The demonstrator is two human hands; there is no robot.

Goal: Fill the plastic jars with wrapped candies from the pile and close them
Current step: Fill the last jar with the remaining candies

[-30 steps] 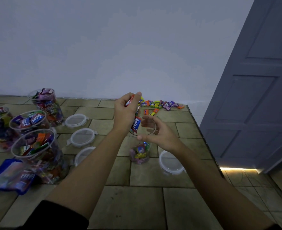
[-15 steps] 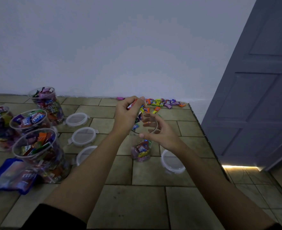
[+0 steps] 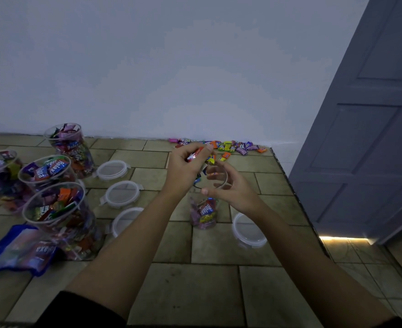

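Tiled floor (image 3: 195,292), pile (image 3: 228,146) less hidden

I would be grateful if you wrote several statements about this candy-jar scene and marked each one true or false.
1. The left hand holds wrapped candies above the middle jar. True.
2. The middle jar is full to its rim. False: candies fill only its bottom part.
3. The right hand grips a lid. False: it holds the middle jar's rim; the nearest lid lies on the tiles beside it.
4. The four filled jars at the left stand without lids. True.
5. The blue bag lies right of the middle jar. False: it lies far left, by the filled jars.
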